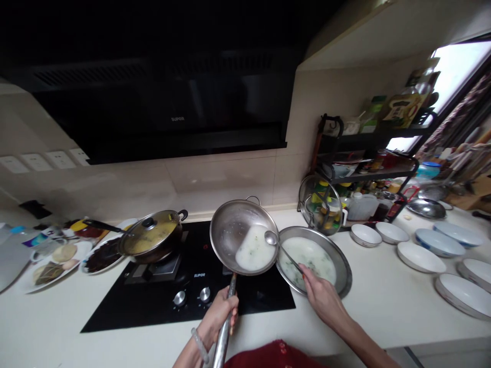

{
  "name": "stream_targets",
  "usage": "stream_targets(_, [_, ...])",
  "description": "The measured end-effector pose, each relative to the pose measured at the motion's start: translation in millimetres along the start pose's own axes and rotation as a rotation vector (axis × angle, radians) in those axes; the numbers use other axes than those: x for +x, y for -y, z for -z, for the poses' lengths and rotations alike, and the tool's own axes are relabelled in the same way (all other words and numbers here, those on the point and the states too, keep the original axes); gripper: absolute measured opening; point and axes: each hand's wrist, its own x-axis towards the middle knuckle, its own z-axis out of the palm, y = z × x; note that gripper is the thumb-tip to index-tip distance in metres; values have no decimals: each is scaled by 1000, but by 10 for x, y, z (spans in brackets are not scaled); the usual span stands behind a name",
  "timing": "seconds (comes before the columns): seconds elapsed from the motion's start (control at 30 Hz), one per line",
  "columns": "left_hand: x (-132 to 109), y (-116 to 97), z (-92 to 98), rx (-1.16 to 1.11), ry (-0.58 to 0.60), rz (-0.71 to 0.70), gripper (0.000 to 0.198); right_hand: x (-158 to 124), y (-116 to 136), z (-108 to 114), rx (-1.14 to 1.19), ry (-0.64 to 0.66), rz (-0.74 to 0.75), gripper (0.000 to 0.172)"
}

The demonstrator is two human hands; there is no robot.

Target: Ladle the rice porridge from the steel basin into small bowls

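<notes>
My left hand [223, 313] is wrapped round the long metal handle of a wok [226, 237], which is tilted to the right above the stove. White soup [256, 250] with green bits has pooled in the wok's right side. In my right hand [316, 289] is a long-handled metal ladle [271, 237], its bowl over the wok's right rim. Just right of the wok, and partly under its edge, a wide metal basin [344, 266] holds more of the same white soup with green bits.
On the left burner of the black stove [134, 306] stands a lidded pan [153, 232]. Plates of food [53, 266] lie farther left. A glass lid [321, 204] leans against the spice rack [368, 179]. Several bowls [421, 257] stand on the right counter. A range hood [184, 102] hangs above.
</notes>
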Motion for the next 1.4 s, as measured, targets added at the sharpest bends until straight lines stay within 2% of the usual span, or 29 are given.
stream_targets(0.1, [-6, -2, -11, -6, -8, -7, 21, 84, 144, -95, 105, 45, -84, 47])
stream_targets(0.2, [-9, -2, -19, -7, -11, -2, 21, 163, 237, -94, 410, 39, -250, 40])
stream_targets(0.33, [-15, -7, -17, -6, -9, -8, 20, 230, 337, 54, 878, 135, -629, 36])
stream_targets(0.43, [-18, -18, -16, -11, -7, -10, 20, 249, 392, 186, 1052, 152, -756, 37])
stream_targets(0.8, [-29, -32, -21, -17, -8, 18, 17, 247, 396, 382, 1085, 98, -773, 37])
stream_targets(1.4, [-8, -33, -21, -8, -7, 4, 20, 238, 389, 415, 1106, 90, -775, 37])
